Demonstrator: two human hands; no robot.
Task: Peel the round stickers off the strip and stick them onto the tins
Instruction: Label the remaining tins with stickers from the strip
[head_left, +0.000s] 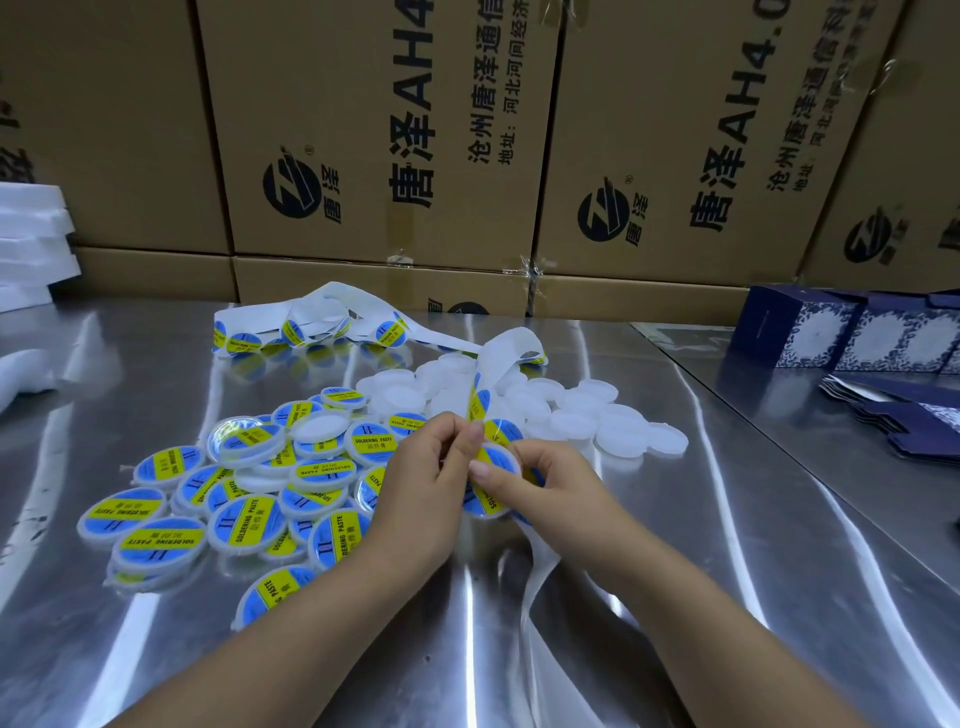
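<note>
Seen from the head camera, both hands meet at the centre of the frame, just above the steel tabletop (675, 545). The left hand (426, 483) pinches the white strip (506, 345) close to the next sticker (501, 431), which looks like a way to keep the backing taut so the label lifts cleanly. The right hand (556, 483) grips a tin (491, 501) with its thumb laid across the blue and yellow face, probably smoothing a label down. The tin is held right under the strip, so each sticker has hardly any way to travel.

The strip loops back towards the upper middle of the frame, where more stickers sit on it, and its emptied tail trails down past the wrists. The labelled tins (249, 514) lie heaped at centre left and the bare tins (576, 410) are piled just beyond the hands. That seems to keep finished and waiting stock apart, each within reach. Cardboard boxes (374, 130) wall the back.
</note>
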